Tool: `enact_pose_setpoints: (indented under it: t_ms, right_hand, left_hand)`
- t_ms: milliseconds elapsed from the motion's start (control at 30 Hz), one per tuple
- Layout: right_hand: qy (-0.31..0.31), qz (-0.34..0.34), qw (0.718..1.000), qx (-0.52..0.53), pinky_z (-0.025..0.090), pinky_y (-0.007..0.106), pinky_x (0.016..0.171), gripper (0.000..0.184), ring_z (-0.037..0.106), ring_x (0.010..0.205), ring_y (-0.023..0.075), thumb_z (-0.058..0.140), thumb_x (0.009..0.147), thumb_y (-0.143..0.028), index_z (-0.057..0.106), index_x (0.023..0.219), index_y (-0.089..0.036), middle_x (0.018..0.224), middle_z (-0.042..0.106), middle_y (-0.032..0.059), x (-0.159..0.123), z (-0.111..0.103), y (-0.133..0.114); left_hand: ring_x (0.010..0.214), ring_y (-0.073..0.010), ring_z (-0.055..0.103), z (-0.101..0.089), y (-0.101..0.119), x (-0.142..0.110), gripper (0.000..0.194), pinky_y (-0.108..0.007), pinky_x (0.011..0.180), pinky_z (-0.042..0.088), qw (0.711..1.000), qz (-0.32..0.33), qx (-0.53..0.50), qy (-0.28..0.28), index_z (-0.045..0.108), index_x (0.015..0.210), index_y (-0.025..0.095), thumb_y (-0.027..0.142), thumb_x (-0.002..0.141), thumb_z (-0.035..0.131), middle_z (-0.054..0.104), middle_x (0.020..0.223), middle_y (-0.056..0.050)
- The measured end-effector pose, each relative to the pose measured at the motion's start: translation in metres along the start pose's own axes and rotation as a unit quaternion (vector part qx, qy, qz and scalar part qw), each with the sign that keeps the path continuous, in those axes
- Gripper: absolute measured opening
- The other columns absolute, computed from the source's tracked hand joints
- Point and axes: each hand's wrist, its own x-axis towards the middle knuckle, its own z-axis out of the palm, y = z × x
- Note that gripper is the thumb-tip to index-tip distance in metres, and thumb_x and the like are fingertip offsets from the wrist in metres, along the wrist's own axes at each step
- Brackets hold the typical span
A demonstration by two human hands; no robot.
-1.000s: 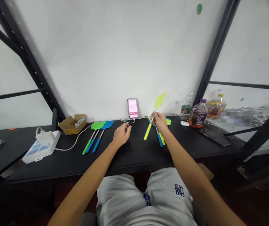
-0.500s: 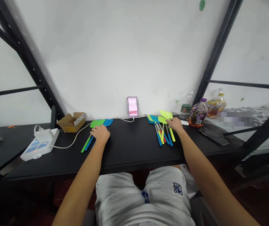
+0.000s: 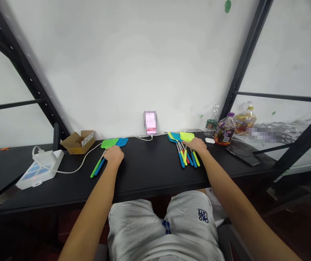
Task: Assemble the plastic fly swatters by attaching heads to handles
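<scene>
My left hand (image 3: pixel 114 155) is closed over the shafts of a small bunch of fly swatters on the black table. A green fly swatter (image 3: pixel 109 143) and a blue fly swatter (image 3: pixel 122 142) show their heads beyond it, their handles toward me; the fingertips are partly hidden. To the right, my right hand (image 3: pixel 197 145) is closed on a yellow fly swatter (image 3: pixel 187 136), just below its head. Under and beside it lies a fanned pile of fly swatters, with a blue fly swatter (image 3: pixel 175 136) among the heads and blue, yellow and red handles showing.
A phone (image 3: pixel 150 123) leans on the wall, its cable along the table's back edge. Left stand an open carton (image 3: pixel 77 144) and a white power strip (image 3: pixel 39 174). Right are a clear bottle (image 3: pixel 212 121), a purple-capped bottle (image 3: pixel 225 130) and a dark phone (image 3: pixel 242 155).
The yellow fly swatter's head has come down and left onto the pile's other heads, my right hand moving with it. My left hand stays at its bunch. The view has shifted slightly.
</scene>
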Motion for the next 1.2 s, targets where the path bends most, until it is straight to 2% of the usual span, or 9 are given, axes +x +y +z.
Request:
enact_pose_setpoints:
  t_ms: [133,233,467,633,800,1067,1200]
  right_hand:
    - [-0.013,-0.01,1.0,-0.008,0.05,0.037,0.075,0.054,0.065,0.096,0.033,0.062,0.072,-0.059,0.07,0.096,-0.012,0.098,0.067,0.0198,-0.005,-0.002,-0.005]
    - [-0.011,-0.015,1.0,-0.011,0.05,0.035,0.074,0.043,0.065,0.096,0.0318,0.062,0.072,-0.05,0.07,0.094,-0.013,0.096,0.067,0.0183,-0.006,-0.002,-0.006]
    - [0.0,-0.037,0.999,-0.006,0.048,0.031,0.067,0.028,0.066,0.083,0.0266,0.064,0.07,-0.039,0.069,0.081,-0.014,0.084,0.067,0.0148,-0.006,-0.001,-0.006]
    - [0.015,-0.069,0.997,0.002,0.046,0.029,0.067,0.017,0.066,0.082,0.0249,0.064,0.069,-0.031,0.068,0.075,-0.016,0.083,0.068,0.0122,-0.007,0.0,-0.005]
    - [0.034,-0.068,0.997,0.024,0.046,0.028,0.07,0.018,0.066,0.087,0.0256,0.064,0.071,-0.029,0.071,0.083,-0.017,0.085,0.069,0.0117,-0.007,0.001,-0.005]
    - [0.03,-0.033,0.999,0.017,0.049,0.034,0.076,0.023,0.066,0.094,0.0301,0.06,0.077,-0.031,0.072,0.087,-0.015,0.096,0.069,0.0176,-0.006,0.001,-0.003]
    - [0.032,-0.018,0.999,0.007,0.05,0.036,0.079,0.028,0.066,0.097,0.0308,0.059,0.076,-0.03,0.071,0.096,-0.013,0.1,0.068,0.0198,-0.003,0.002,0.0]
  left_hand:
    - [0.114,-0.0338,0.058,-0.008,0.001,-0.003,0.045,-0.041,0.087,0.048,0.998,0.025,0.011,-0.053,0.061,0.12,0.007,0.019,0.077,0.054,0.059,0.124,-0.025]
    - [0.112,-0.0356,0.059,-0.011,0.001,-0.006,0.047,-0.044,0.085,0.049,0.996,0.052,0.02,-0.065,0.065,0.117,0.011,0.021,0.071,0.059,0.061,0.123,-0.024]
    - [0.103,-0.0364,0.063,-0.01,0.002,-0.009,0.042,-0.043,0.077,0.05,0.997,0.063,0.011,-0.043,0.069,0.107,0.017,0.032,0.068,0.062,0.066,0.114,-0.021]
    - [0.101,-0.0366,0.064,-0.007,0.004,-0.011,0.041,-0.043,0.077,0.05,0.997,0.067,-0.015,-0.031,0.069,0.104,0.013,0.035,0.072,0.058,0.066,0.112,-0.024]
    - [0.102,-0.0366,0.063,-0.004,0.01,-0.016,0.042,-0.042,0.077,0.051,0.996,0.074,-0.032,-0.039,0.069,0.104,0.011,0.035,0.073,0.055,0.065,0.113,-0.025]
    - [0.103,-0.0364,0.063,-0.009,0.017,-0.022,0.043,-0.042,0.077,0.051,0.993,0.08,-0.044,-0.078,0.068,0.108,0.011,0.035,0.075,0.051,0.064,0.117,-0.024]
    - [0.104,-0.0349,0.063,-0.011,0.019,-0.027,0.042,-0.041,0.079,0.051,0.994,0.077,-0.044,-0.066,0.067,0.109,0.012,0.035,0.078,0.048,0.063,0.118,-0.023]
